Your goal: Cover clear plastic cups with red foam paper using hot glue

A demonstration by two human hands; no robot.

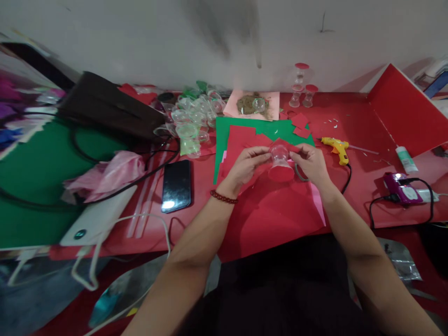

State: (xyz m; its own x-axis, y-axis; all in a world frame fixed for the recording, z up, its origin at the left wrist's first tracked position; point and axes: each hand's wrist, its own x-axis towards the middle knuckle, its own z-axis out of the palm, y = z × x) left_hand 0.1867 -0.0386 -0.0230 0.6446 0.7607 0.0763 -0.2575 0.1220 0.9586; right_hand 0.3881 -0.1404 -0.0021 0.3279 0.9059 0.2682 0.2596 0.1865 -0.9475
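Over the red paper sheets [273, 210], both my hands hold a clear plastic hourglass-shaped piece [280, 156] between them. Its near end carries a red round disc [282, 174], and a red paper piece [278, 142] lies against its far end. My left hand [250, 163] pinches it from the left side, thumb and fingers together. On the opposite side, the fingertips of my right hand [310, 163] are closed at its edge and the red paper. A greenish loop [300, 173], perhaps a scissors handle, shows partly beside my right hand.
Right of my hands lies a yellow glue gun [336, 147] with its cord. Finished-looking hourglass pieces [301, 88] stand by the wall. Clear plastic cups [196, 116] are heaped back left, near a phone [177, 185]. A purple power adapter [404, 189] and glue bottle [406, 160] lie far right.
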